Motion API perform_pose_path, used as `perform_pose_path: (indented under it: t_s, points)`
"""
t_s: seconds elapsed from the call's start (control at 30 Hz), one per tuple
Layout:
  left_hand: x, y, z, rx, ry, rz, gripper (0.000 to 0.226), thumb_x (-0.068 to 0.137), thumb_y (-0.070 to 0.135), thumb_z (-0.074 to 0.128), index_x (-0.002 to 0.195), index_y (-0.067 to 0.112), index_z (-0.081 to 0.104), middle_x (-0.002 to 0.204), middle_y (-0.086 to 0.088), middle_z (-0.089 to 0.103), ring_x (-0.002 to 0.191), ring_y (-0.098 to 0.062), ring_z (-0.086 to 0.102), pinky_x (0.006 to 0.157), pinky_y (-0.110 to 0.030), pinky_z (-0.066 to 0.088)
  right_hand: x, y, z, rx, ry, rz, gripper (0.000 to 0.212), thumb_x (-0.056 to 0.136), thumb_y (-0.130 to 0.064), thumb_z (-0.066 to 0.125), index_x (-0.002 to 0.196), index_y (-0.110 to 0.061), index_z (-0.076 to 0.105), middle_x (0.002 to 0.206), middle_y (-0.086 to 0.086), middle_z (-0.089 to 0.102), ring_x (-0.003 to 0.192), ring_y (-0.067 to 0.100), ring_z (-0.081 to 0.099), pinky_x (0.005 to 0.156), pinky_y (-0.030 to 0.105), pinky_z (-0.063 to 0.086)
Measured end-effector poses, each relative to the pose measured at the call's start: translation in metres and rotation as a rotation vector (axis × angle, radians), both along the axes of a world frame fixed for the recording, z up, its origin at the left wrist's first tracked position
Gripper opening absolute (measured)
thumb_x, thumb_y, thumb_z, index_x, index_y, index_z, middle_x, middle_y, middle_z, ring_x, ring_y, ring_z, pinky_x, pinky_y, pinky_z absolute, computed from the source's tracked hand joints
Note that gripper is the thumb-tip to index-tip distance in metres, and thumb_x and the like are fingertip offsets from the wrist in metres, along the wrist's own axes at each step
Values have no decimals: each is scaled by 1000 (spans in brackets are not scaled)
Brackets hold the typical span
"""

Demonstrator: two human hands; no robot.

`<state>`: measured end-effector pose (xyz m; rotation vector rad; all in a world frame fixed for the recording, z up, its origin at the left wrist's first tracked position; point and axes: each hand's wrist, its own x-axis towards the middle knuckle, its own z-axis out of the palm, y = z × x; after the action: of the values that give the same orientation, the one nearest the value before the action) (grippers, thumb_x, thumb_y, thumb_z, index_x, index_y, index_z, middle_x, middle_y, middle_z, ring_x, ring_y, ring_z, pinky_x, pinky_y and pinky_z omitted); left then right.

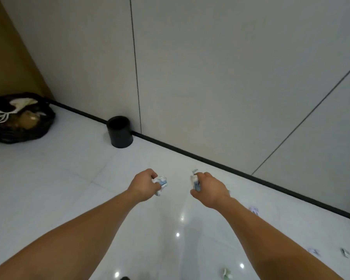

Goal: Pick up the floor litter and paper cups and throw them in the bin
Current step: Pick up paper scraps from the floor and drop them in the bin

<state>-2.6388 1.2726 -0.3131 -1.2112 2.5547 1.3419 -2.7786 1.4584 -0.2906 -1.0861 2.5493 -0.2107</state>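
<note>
The task looks partway through. Each grip is clenched round litter. The left hand curls its fingers about a crumpled white-and-blue paper wad, which bulges out on the thumb side. The right hand pinches a second paper wad of the same kind, a corner sticking up above the knuckles. Both arms are stretched forward over the white floor, and neither wad touches it.

The black bin stands open-mouthed against the skirting of the grey wall. It is ahead and to the left of both hands, well apart from them and nearer the left one. Nothing can be made out inside it, so I judge that both wads have yet to be carried over and dropped in.

More remains afterwards. One paper scrap lies just beyond the right forearm, two small scraps sit further right, and a greenish scrap is at the lower edge. No paper cup on the floor is plain in this view. A full black rubbish bag sits in the far left corner.
</note>
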Motion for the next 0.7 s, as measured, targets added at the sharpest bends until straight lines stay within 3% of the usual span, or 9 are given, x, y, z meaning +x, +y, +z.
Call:
perform_pose_path:
  t_s: [0.3,0.7]
  points:
    - [39,-165,12,-32,-5,159,16,81,27,68,92,21,57,83,4,59,70,-8,55,55,-21,41,27,-182,7,-12,-35,138,46,89,-39,56,131,-25,47,122,0,52,104,21,58,80,29,44]
    - [-31,-334,10,-40,-52,340,21,80,31,70,94,21,57,87,3,60,72,-11,57,55,-21,41,-80,-394,0,13,-56,300,43,87,-38,57,126,-21,49,121,4,53,104,25,58,86,31,49]
